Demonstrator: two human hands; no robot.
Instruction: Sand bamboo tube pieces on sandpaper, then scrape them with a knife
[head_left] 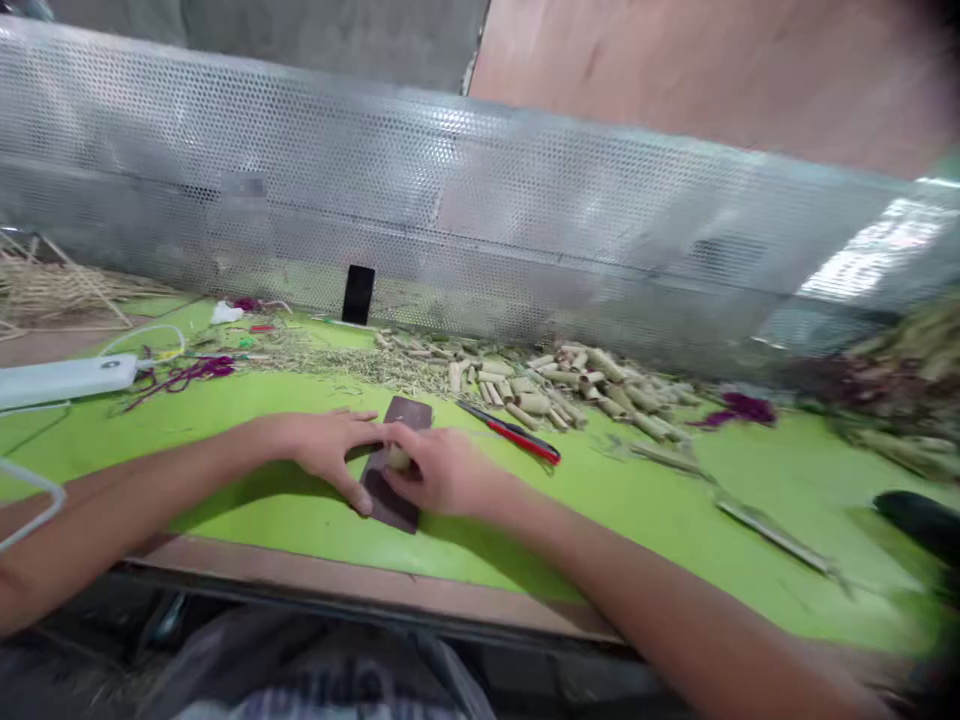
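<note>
On the green tabletop lies a dark brown rectangular sheet that looks like sandpaper [409, 412]. My left hand [334, 445] rests flat at its left edge, fingers stretched out and thumb spread away from them. Above the sheet, my right hand [442, 470] is closed on a short pale stalk piece [399, 458], pressed down against the sheet. The fingers partly hide this piece, and the right hand is slightly blurred. A knife with a red and black handle [517, 435] lies just right of the sheet.
Many cut stalk pieces [536, 402] are heaped behind the knife. Plant shreds [337, 365], purple fibre [199, 370] and a white power bank-like device [67, 380] lie to the left. A phone [358, 295] leans against the perforated metal screen [525, 220]. Long stalks [780, 535] lie right.
</note>
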